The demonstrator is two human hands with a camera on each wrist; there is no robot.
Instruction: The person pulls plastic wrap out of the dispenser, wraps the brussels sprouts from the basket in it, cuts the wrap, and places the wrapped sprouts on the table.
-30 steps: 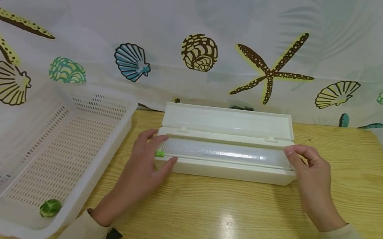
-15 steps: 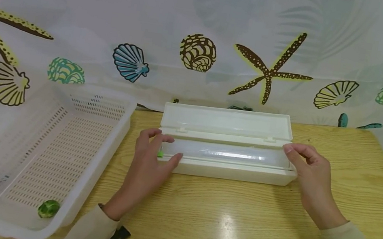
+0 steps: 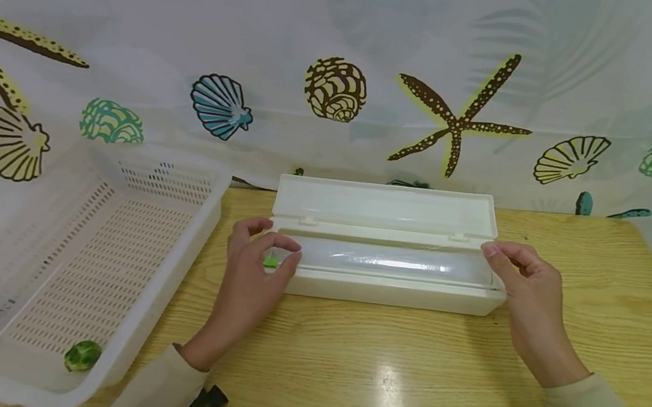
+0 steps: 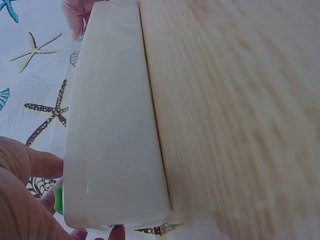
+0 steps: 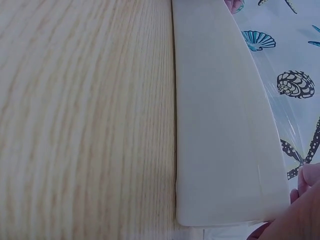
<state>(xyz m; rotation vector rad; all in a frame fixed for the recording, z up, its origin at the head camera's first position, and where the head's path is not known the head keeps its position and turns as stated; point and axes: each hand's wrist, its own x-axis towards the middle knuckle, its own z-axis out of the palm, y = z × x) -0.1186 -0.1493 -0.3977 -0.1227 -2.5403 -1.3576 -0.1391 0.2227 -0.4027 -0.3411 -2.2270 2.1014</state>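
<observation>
A long white cling film dispenser (image 3: 394, 294) stands on the wooden table with its lid (image 3: 388, 207) raised at the back. Inside lies a roll of clear cling film (image 3: 387, 259). My right hand (image 3: 528, 298) pinches the film at the roll's right end; a thin sheet (image 5: 287, 115) stretches up from those fingers in the right wrist view. Over the dispenser's left end, my left hand (image 3: 253, 273) brings thumb and index finger together, seemingly on the film, though the clear sheet hardly shows there. Beside these fingers sits a green cutter slider (image 3: 270, 262).
To the left stands a white plastic basket (image 3: 204, 242) holding a small green Brussels sprout (image 3: 83, 356). A curtain (image 3: 286, 38) printed with shells and starfish hangs behind the table (image 3: 340, 372). Wooden surface extends in front of the dispenser.
My left thumb and index finger were apart over the roll's left end and have closed together. The right hand keeps its pinch almost in place. A bit of film now rises from the roll.
</observation>
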